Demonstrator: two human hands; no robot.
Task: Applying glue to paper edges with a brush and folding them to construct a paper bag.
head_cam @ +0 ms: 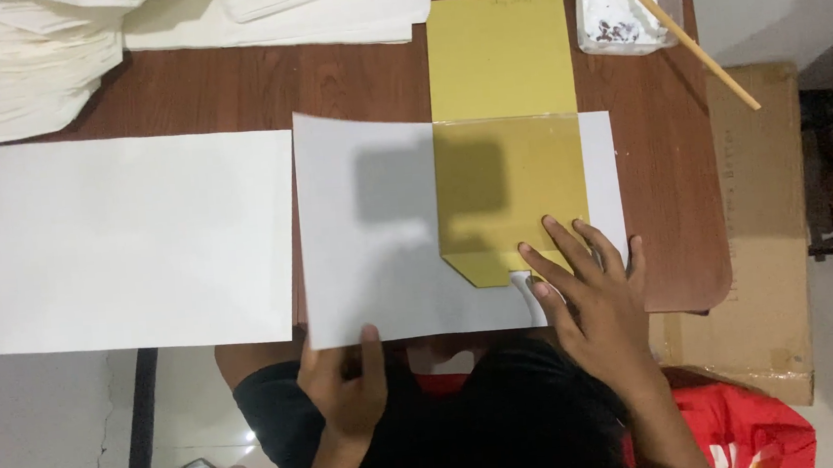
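A yellow paper piece with a folded flap lies on a white sheet at the near edge of the brown table. My right hand presses flat, fingers spread, on the yellow piece's lower right corner and the sheet. My left hand pinches the white sheet's near edge, thumb on top. The sheet's left part looks slightly lifted.
A second white sheet lies to the left. Stacks of white paper sit at the back. A container of white paste with a wooden stick stands at back right. A cardboard box stands right of the table.
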